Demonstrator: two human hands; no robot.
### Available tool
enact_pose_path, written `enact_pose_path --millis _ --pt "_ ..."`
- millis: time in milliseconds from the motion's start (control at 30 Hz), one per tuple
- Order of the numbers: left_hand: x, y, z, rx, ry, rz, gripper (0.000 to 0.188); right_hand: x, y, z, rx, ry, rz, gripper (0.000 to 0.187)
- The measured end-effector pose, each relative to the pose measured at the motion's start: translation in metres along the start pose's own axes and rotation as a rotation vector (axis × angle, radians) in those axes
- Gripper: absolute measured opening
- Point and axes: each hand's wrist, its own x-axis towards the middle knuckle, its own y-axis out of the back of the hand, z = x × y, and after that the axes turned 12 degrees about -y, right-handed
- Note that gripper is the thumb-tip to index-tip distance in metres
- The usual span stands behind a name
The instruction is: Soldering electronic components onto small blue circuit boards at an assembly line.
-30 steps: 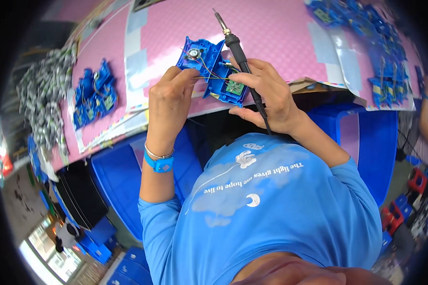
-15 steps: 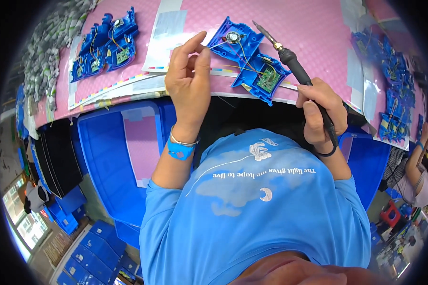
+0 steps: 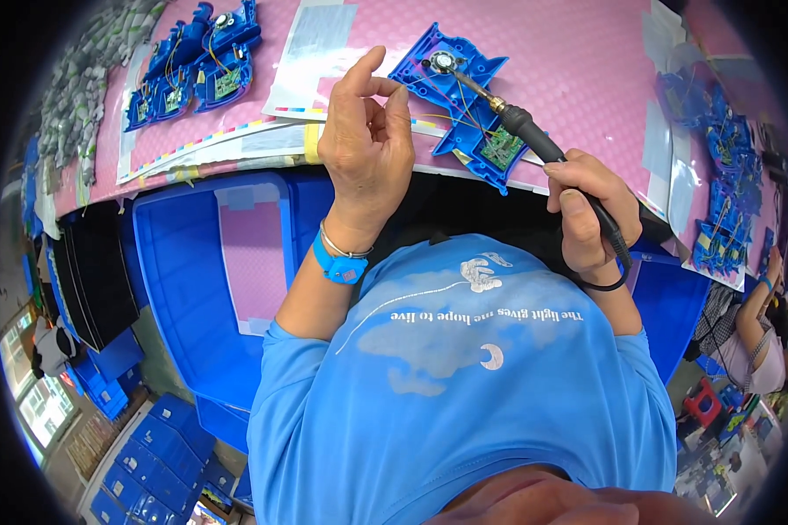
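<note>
My right hand (image 3: 594, 210) grips a soldering iron (image 3: 534, 133) with a black handle and a metal tip. The tip reaches the edge of a small round speaker (image 3: 444, 62) in an opened blue plastic housing (image 3: 460, 150). Thumb and index finger of my left hand (image 3: 368, 144) are pinched together at the housing's left edge, on what looks like a thin wire; the fingers partly hide it. A green circuit board (image 3: 503, 150) sits in the housing's near half, joined to the speaker side by thin coloured wires.
More opened blue housings (image 3: 193, 74) with boards and wires lie at the left, others (image 3: 725, 175) at the right. White sheets (image 3: 311, 61) are taped on the pink table cover (image 3: 578, 52). Blue bins (image 3: 179, 289) stand below the table edge. Another person's arm (image 3: 757, 306) shows far right.
The soldering iron's tip has come down and left, from beyond the housing onto the speaker's edge. My left hand, still pinched, has shifted slightly right. The whole view has shifted a little.
</note>
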Motion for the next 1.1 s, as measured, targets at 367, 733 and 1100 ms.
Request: enact_pose_path --millis 367,733,1100 --pt "-0.0006 -0.0013 -0.0013 0.019 -0.007 -0.002 0.049 0.0032 -0.0014 0.0017 -0.067 0.001 -0.073 0.024" --pt "-0.0029 -0.0044 -0.0073 -0.006 -0.015 -0.014 0.049 0.0022 -0.003 0.0025 -0.05 -0.005 -0.077 0.025" --pt "-0.0002 0.0045 -0.0079 0.139 -0.177 -0.008 0.054 0.0073 0.0021 0.0037 0.092 -0.16 -0.012 0.024"
